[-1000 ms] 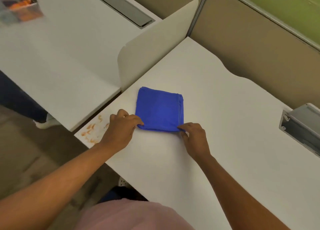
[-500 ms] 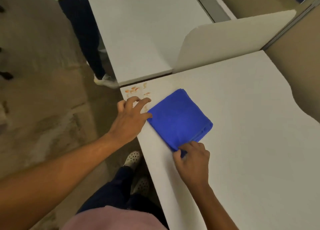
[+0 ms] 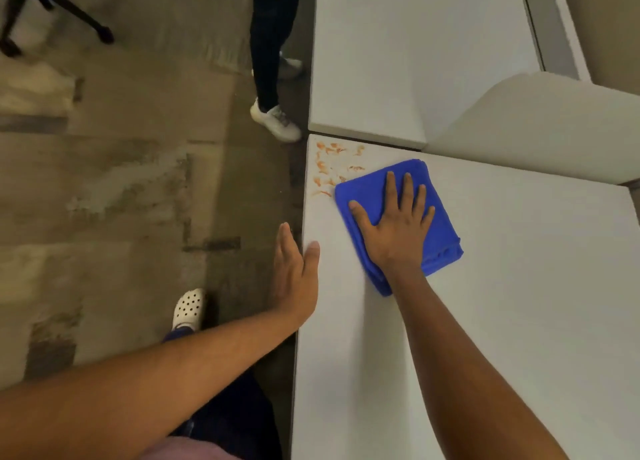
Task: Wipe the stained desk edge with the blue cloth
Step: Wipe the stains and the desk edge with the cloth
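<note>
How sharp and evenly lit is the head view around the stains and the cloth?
Head view: the folded blue cloth and orange stains on the white desk are sharp and softly lit, no glare; the floor at left is smeared by motion blur; wide-angle bending shows at the desk's edges.

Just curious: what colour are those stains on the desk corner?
Orange stains, clearest in the head view.

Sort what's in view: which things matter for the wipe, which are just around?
In the job:
cloth, under the flat right hand
stains at the desk corner
left hand, on the desk edge

Just around:
next desk
divider
chair base
bystander's legs
</note>
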A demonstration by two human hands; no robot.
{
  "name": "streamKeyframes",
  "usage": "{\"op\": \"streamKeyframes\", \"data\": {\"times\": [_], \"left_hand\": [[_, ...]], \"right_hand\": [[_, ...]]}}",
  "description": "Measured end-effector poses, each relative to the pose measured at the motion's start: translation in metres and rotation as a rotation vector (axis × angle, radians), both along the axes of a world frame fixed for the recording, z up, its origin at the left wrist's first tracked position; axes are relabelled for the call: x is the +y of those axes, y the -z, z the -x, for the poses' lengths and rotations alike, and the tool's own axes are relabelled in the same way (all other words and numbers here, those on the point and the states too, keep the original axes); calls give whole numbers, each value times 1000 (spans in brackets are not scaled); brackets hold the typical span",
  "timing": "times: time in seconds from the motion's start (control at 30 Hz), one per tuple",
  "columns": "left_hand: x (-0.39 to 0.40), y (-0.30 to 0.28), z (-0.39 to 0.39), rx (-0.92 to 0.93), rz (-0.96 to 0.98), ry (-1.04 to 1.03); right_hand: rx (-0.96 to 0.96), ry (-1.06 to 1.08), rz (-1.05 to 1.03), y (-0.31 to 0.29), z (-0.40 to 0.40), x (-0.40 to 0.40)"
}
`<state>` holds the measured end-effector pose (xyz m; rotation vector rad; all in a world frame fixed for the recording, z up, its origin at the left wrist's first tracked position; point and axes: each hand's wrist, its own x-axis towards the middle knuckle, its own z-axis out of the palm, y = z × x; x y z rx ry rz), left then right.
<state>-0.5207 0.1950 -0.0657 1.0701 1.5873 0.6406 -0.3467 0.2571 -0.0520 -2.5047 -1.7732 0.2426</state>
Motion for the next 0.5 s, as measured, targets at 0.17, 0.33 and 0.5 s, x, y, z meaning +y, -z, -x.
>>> {"op": "streamKeyframes", "data": {"times": [0.17, 0.33, 0.5], "left_hand": [[-4, 9, -15, 0, -69, -96], [-10, 9, -7, 48, -195, -22], [-54, 8, 8, 57, -286, 75]], "right_hand": [[23, -40, -39, 2, -25, 54], [98, -236, -35, 2, -6, 21], [146, -590, 50, -7, -34, -36]]}}
